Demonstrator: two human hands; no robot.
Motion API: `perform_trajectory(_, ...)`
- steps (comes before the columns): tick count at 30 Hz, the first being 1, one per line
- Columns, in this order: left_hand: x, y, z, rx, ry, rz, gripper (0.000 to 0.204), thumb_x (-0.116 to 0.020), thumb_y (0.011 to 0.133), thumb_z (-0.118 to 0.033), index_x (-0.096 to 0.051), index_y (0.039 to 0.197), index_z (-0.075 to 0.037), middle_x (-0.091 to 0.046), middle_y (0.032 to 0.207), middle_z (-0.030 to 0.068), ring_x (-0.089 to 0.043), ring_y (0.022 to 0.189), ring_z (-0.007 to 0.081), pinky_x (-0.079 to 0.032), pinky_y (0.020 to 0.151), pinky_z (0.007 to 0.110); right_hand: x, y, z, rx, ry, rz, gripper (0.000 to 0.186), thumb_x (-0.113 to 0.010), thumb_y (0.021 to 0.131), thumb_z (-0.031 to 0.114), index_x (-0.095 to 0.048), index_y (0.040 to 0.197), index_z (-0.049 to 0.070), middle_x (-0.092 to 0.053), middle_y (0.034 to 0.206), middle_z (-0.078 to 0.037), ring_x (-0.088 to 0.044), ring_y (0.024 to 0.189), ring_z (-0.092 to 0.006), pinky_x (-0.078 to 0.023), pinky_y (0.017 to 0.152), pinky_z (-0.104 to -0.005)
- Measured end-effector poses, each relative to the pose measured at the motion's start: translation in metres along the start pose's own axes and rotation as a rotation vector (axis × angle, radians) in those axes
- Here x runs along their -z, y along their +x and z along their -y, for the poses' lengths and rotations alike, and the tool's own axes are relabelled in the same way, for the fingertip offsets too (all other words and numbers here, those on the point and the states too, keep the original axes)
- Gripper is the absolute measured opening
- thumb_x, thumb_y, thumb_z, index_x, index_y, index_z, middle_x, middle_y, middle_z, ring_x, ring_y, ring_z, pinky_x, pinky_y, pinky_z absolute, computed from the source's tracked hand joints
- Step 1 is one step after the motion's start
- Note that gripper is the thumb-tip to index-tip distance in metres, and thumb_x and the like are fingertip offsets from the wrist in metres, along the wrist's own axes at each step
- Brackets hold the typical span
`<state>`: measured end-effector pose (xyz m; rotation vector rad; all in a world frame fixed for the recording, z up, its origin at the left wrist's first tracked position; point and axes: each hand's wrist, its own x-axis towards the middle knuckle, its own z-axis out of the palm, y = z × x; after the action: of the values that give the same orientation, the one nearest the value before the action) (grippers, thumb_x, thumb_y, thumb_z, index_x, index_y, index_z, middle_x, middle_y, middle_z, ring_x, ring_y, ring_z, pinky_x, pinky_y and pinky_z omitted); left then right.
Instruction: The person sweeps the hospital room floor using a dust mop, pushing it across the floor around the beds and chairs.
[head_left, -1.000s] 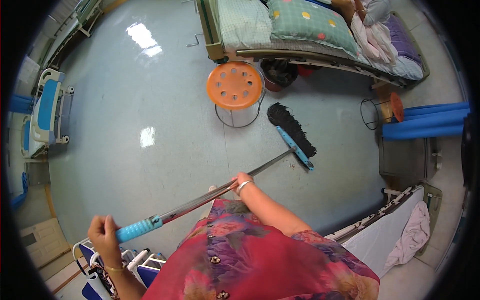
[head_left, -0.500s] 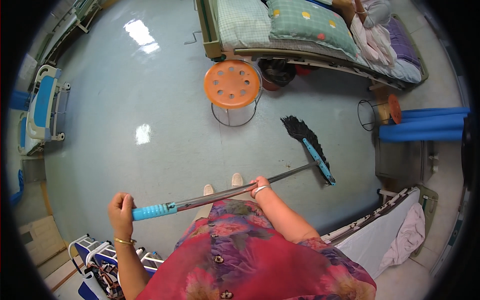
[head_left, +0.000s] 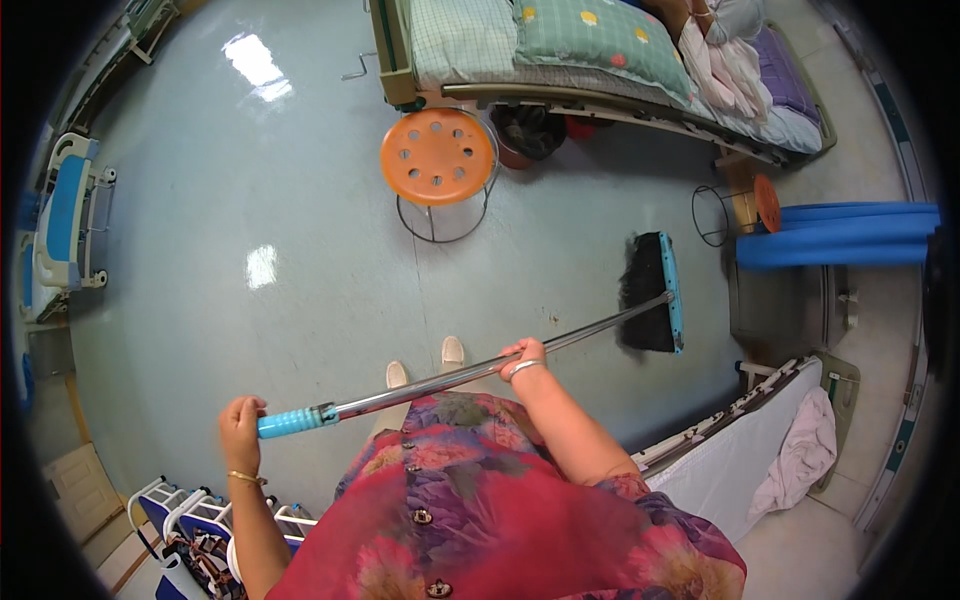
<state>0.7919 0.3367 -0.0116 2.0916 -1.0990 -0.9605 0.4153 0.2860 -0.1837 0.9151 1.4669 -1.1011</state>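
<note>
A long mop crosses in front of my body, its metal pole (head_left: 610,322) sloping up to the right. My left hand (head_left: 240,425) is closed on the blue grip (head_left: 298,421) at the near end. My right hand (head_left: 522,355) grasps the pole farther along, around its middle. At the far end, a blue bar carries the black mop head (head_left: 645,292), which lies on the grey floor (head_left: 320,270) right of my light shoes (head_left: 452,352), slightly blurred.
An orange stool (head_left: 430,150) stands by a bed (head_left: 560,92) where a person (head_left: 725,20) rests. Other beds (head_left: 65,200) line the left. Folded chairs (head_left: 180,510) sit lower left; a leaning cot (head_left: 720,450), blue bundle (head_left: 830,232) and second stool (head_left: 766,203) are right.
The mop head has moved right and turned, its bar now nearly vertical in the view. My left hand has moved up and rightward from a second ago, and my right hand slightly right.
</note>
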Motion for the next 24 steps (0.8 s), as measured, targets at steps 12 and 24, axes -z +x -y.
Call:
perform_trajectory(12, -0.116, -0.035, -0.131, -0.536, 0.034, 0.512, 0.02, -0.053, 0.066, -0.02, -0.054, 0.07, -0.001, -0.053, 0.063, 0.0098, -0.05, 0.054, 0.0186, -0.041, 0.053, 0.027, 0.054, 0.123, 0.109, 0.079, -0.219, 0.06, 0.021, -0.036, 0.073, 0.019, -0.034, 0.053, 0.011, -0.036, 0.041, -0.002, -0.035, 0.036, -0.0188, -0.033, 0.035, -0.0332)
perform_trajectory(24, -0.063, -0.038, -0.115, -0.734, -0.863, 0.737, 0.028, -0.04, 0.075, -0.032, -0.044, 0.061, -0.008, -0.043, 0.041, 0.0019, -0.048, 0.042, 0.0162, -0.04, 0.056, 0.029, 0.042, 0.067, -0.015, 0.017, -0.37, 0.111, 0.023, -0.035, 0.072, 0.018, -0.027, 0.051, 0.014, -0.03, 0.039, 0.002, -0.029, 0.032, -0.0113, -0.031, 0.036, -0.0261)
